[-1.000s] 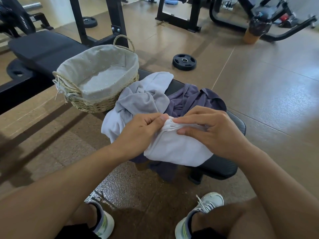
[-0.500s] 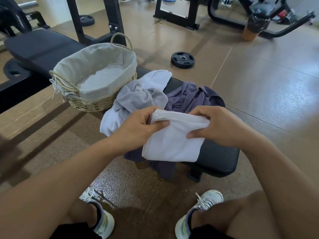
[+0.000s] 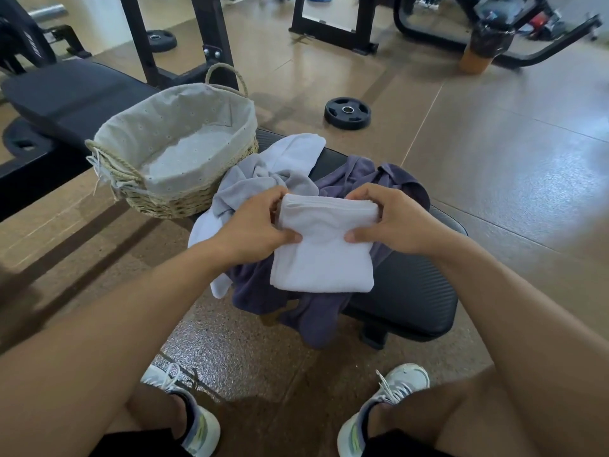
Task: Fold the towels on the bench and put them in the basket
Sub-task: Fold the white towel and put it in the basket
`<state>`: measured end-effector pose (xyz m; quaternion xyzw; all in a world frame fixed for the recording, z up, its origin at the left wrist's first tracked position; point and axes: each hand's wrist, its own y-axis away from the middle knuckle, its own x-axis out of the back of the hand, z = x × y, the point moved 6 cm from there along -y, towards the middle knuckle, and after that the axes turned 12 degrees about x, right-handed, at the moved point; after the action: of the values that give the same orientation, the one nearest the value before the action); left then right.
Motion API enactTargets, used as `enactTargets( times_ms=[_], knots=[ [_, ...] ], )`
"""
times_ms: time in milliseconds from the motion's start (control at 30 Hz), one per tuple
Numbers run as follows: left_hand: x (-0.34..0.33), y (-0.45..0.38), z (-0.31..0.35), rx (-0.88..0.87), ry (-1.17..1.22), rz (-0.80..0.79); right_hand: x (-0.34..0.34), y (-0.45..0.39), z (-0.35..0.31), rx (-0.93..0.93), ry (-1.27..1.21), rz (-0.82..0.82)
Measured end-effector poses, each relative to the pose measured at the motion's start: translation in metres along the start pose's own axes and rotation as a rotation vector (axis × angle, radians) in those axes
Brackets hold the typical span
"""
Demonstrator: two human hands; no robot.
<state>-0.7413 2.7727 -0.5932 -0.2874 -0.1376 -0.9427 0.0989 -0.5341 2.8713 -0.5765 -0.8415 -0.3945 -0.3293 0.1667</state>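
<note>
1. Basket (image 3: 171, 153), woven with a pale cloth liner, at centre left of the frame on the far end of the bench (image 3: 412, 291); nothing inside, rope handles at its near-left and far-right rims, mouth unobstructed from above.
2. Crumpled pale grey towel (image 3: 263, 179) just right of the basket, touching its wall, one end hanging off the bench's left edge.
3. Left hand (image 3: 253, 225) at centre frame, thumb on top and fingers curled behind, pinching the left side of the folded white towel (image 3: 323, 255).
4. Folded white towel held between both hands above the bench, lower edge hanging free over the purple towel (image 3: 316, 311), which spills off the bench's near edge.
5. Right hand (image 3: 392, 222) pinching the towel's right side likewise.
6. Bare black pad at lower right; weight plate (image 3: 347, 113) on the floor beyond, well apart.
7. No readable writing anywhere.
</note>
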Motion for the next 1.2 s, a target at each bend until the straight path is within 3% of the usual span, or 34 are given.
enactTargets(
  times_ms=[100, 333, 500, 667, 767, 1033, 1200],
  knots=[
    [0.002, -0.004, -0.001, -0.03, -0.012, 0.006, 0.0, 0.0, 0.005, 0.003, 0.03, -0.057],
    [0.003, -0.006, -0.002, -0.071, -0.049, 0.048, -0.002, -0.003, 0.01, -0.067, -0.075, 0.117],
    [0.004, -0.005, 0.002, -0.072, -0.045, 0.069, -0.004, -0.004, 0.012, -0.093, -0.028, 0.099],
    [0.005, -0.006, 0.0, -0.047, -0.085, 0.074, -0.001, 0.001, 0.003, -0.075, -0.169, 0.043],
    [0.005, -0.005, 0.001, -0.07, -0.101, 0.08, -0.007, 0.003, 0.006, -0.065, -0.043, -0.07],
    [0.002, 0.009, 0.005, -0.09, -0.088, 0.111, -0.008, 0.001, 0.012, -0.041, 0.097, 0.07],
    [-0.011, 0.024, 0.006, -0.113, -0.276, 0.076, -0.011, 0.006, 0.013, 0.002, 0.109, 0.072]
  ],
)
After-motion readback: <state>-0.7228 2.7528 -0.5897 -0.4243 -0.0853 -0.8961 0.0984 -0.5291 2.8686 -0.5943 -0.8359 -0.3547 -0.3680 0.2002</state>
